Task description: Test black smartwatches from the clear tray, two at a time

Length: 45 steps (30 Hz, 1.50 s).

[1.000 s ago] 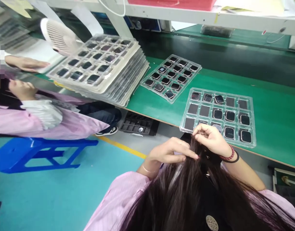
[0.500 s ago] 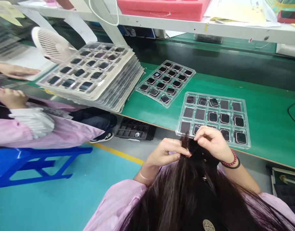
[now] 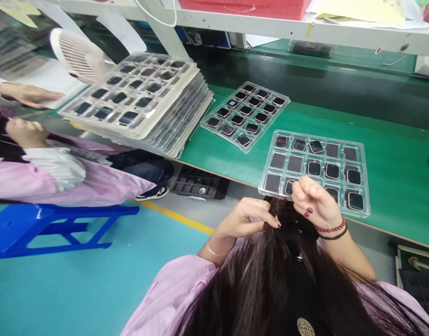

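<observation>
Long dark hair (image 3: pixel 231 284) hangs down in front of my black top. My left hand (image 3: pixel 247 218) pinches a lock of it between thumb and fingers, just below the bench edge. To its right, my right hand (image 3: pixel 315 203) is raised with the fingers curled in and red nails showing; whether it holds a fine strand or anything else cannot be made out. Behind that hand lies a clear plastic tray (image 3: pixel 362 154) of square smartwatches (image 3: pixel 332 171), some pockets showing only dark bottoms. My right hand covers part of the tray's front row.
A second watch tray (image 3: pixel 242 145) lies further back on the green bench (image 3: pixel 231 165). Left of it rises a tall stack of trays (image 3: pixel 186 116), near a white fan (image 3: pixel 76 53). A co-worker's hand (image 3: pixel 27 133), a blue stool (image 3: pixel 21 224) and a shelf (image 3: pixel 263 28) surround the area.
My right hand has turned at the wrist, its fingers now curled toward the palm, and moved slightly right. The left hand keeps its pinch on the hair. The view has shifted a little.
</observation>
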Tool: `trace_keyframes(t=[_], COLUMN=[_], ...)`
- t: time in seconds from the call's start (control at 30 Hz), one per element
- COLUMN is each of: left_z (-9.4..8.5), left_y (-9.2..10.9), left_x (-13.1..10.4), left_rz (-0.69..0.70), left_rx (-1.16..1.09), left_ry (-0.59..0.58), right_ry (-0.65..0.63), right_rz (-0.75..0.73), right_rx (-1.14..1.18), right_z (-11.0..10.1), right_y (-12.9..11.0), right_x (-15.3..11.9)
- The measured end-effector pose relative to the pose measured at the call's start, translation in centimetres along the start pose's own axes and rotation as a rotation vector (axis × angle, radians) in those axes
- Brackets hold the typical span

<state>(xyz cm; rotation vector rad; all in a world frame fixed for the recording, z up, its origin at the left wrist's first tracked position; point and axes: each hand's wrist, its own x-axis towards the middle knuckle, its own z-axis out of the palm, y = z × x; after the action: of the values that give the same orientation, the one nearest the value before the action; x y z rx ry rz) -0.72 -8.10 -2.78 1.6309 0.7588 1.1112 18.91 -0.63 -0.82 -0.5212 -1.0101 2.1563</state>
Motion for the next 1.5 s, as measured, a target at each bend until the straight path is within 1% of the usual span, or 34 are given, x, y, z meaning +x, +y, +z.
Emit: trace_keyframes(t=[0.07, 0.13, 0.23, 0.3, 0.4, 0.43, 0.47, 0.53, 0.6, 0.67, 0.73, 0.8, 0.83, 0.9, 0.97, 1.07, 1.13, 1.2, 1.3, 1.4, 1.5], left_z=[0.0, -0.2, -0.5, -0.7, -0.9, -0.9, -0.9, -0.8, -0.8, -0.9, -1.0, -1.1, -1.2, -1.3, -1.4, -1.4, -1.4, -1.3, -1.3, -1.4, -1.5], left_y=[0.0, -0.2, -0.6, -0.9, -1.5, -1.7, -1.9, -2.2, -2.4, -2.5, -2.4, -2.2, -2.1, -1.9, -1.8, -1.7, -1.8, -1.8, -1.8, -1.8, -1.7], left_x=[-0.1, -0.2, -0.4, -0.7, -1.4, -1.7, -2.0, -2.7, -3.4, -4.1, -4.6, -4.9, -5.0, -5.2, -5.2, -5.3, -5.4, -5.5, -5.7, -5.8, -5.9], left_rz=[0.009, -0.006, -0.053, -0.086, -0.13, -0.145, -0.157, -0.18, -0.183, -0.182, -0.189, -0.19, -0.183, -0.163, -0.151, -0.158, -0.173, -0.188, -0.183, -0.151, -0.134], left_rx=[-0.017, -0.024, -0.033, -0.056, -0.106, -0.123, -0.142, -0.169, -0.182, -0.18, -0.167, -0.153, -0.151, -0.145, -0.127, -0.102, -0.103, -0.11, -0.105, -0.092, -0.079], left_ry=[0.016, 0.02, -0.023, -0.069, -0.121, -0.126, -0.125, -0.103, -0.073, -0.05, -0.035, -0.019, -0.014, -0.014, -0.025, -0.038, -0.036, -0.025, -0.001, 0.021, 0.04], right_ry=[0.073, 0.124, 0.124, 0.045, -0.156, -0.2, -0.218, -0.169, -0.063, 0.058, 0.171, 0.246, 0.258, 0.207, 0.089, -0.101, -0.164, -0.149, -0.064, -0.027, 0.007], right_rz=[-0.068, -0.16, -0.29, -0.334, -0.353, -0.363, -0.378, -0.412, -0.448, -0.494, -0.503, -0.461, -0.427, -0.359, -0.296, -0.21, -0.182, -0.19, -0.186, -0.092, -0.017], right_rx=[-0.012, -0.089, -0.329, -0.538, -0.834, -0.911, -0.974, -1.069, -1.126, -1.149, -1.12, -1.036, -0.983, -0.904, -0.887, -0.854, -0.824, -0.83, -0.84, -0.823, -0.781], right_z=[-0.6, -1.0, -1.0, -0.4, 0.6, 0.8, 0.9, 0.9, 0.6, 0.2, -0.3, -0.6, -0.8, -0.8, -0.5, 0.5, 1.1, 1.4, 0.9, -0.5, -1.5], right_y=[-0.9, -1.3, -0.8, 0.0, 1.5, 2.1, 2.6, 3.5, 4.0, 4.1, 3.8, 3.4, 3.2, 3.2, 3.5, 4.7, 5.6, 6.7, 8.3, 9.9, 10.6], right_x=[-0.3, -0.5, -0.9, -1.0, -0.9, -0.7, -0.6, -0.4, -0.3, -0.4, -0.7, -1.0, -1.1, -1.3, -1.4, -1.0, -0.7, -0.3, 0.2, 0.8, 1.2])
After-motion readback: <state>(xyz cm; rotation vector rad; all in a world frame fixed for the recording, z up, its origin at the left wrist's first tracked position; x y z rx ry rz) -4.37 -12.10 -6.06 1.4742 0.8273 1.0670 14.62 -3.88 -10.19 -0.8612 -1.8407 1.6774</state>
